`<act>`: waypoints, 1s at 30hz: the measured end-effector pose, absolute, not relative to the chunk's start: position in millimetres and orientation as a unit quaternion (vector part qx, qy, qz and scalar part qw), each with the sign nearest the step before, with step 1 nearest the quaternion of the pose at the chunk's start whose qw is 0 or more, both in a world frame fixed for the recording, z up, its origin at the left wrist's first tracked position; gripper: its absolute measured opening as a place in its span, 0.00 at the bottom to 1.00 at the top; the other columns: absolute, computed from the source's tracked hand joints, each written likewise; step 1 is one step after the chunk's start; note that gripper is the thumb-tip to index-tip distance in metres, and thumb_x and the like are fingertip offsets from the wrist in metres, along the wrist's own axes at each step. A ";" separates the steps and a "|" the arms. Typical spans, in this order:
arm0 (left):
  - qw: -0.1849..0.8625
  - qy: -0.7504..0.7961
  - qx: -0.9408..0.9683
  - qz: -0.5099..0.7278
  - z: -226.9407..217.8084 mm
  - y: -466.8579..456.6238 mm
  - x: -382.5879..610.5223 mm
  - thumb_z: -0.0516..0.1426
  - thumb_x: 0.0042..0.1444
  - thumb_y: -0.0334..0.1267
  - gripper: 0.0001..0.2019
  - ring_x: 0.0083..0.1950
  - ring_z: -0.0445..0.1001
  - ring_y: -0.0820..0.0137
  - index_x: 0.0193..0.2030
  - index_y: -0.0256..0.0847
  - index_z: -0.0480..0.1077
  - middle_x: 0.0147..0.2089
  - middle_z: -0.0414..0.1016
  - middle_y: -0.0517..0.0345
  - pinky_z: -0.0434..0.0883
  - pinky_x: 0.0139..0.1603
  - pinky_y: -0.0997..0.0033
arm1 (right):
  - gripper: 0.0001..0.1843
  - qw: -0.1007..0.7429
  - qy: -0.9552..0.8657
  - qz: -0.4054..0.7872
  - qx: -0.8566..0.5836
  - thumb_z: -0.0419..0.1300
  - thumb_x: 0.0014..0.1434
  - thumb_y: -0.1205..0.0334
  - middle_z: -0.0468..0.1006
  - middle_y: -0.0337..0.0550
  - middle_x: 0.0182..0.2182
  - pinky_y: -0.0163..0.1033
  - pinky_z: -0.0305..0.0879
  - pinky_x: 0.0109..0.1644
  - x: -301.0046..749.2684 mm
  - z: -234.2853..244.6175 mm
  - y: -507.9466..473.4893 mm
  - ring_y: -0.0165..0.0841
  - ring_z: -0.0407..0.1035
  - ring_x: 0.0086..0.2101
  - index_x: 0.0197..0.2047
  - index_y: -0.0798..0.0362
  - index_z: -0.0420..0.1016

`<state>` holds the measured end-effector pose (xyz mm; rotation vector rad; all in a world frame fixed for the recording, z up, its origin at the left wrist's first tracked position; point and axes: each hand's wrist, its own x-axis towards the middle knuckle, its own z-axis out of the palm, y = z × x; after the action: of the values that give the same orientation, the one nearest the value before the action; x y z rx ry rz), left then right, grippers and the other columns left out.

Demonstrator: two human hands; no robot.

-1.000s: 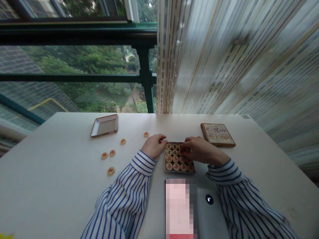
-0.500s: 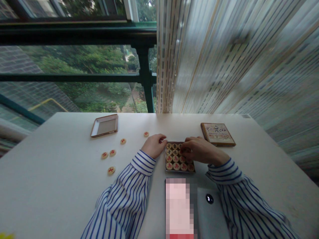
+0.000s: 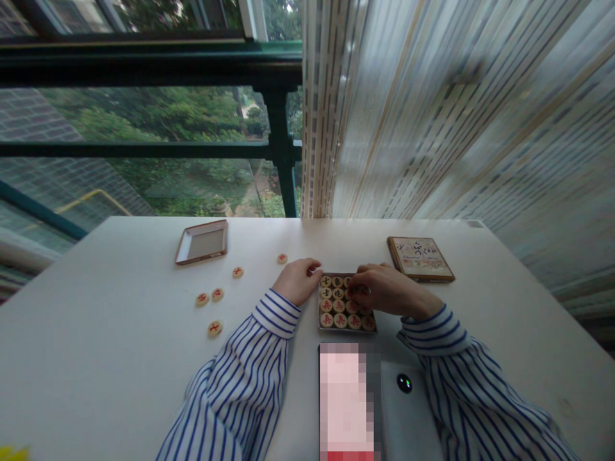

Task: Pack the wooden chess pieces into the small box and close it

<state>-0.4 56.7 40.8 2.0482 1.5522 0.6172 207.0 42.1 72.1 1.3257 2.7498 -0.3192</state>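
Observation:
A small square tray (image 3: 323, 330) packed with round wooden chess discs (image 3: 339, 308) lies in the middle of the white table (image 3: 120, 358). My left hand (image 3: 298, 280) rests curled against the tray's left far corner, fingers closed on its edge. Over the discs at the tray's right side lies my right hand (image 3: 384, 289), fingers bent down and pinched on a disc I can hardly see. Both arms wear blue-striped sleeves.
Several loose discs (image 3: 214, 311) lie scattered to the left. An empty brown-rimmed tray (image 3: 202, 242) stands at the far left, a printed box lid (image 3: 419, 258) at the far right. A white device (image 3: 408, 410) sits near me. Window and curtain stand behind.
My right hand's fingers have shifted very slightly over the discs. My left hand and the tray have stayed put.

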 end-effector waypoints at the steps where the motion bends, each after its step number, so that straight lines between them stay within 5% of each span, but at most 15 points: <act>1: 0.248 0.570 0.750 0.226 40.8 56.4 -0.3 0.52 0.52 0.39 0.15 0.35 0.73 0.69 0.42 0.34 0.72 0.36 0.76 0.51 0.69 0.39 0.70 | 0.11 0.036 0.895 -0.104 0.432 0.52 0.55 0.56 0.73 0.43 0.33 0.36 0.55 0.35 206.8 71.9 42.1 0.33 0.67 0.33 0.34 0.49 0.75; 30: 0.249 0.562 0.753 0.235 39.0 57.1 -1.3 0.52 0.52 0.39 0.14 0.36 0.73 0.68 0.41 0.34 0.72 0.36 0.76 0.51 0.69 0.39 0.69 | 0.12 -0.023 0.888 -0.096 0.450 0.52 0.56 0.59 0.75 0.45 0.34 0.35 0.57 0.35 213.3 79.7 41.3 0.32 0.68 0.32 0.37 0.52 0.73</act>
<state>-1.3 57.1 39.0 2.0522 1.5304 0.6412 213.3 41.3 79.7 1.4335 2.8302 -0.3061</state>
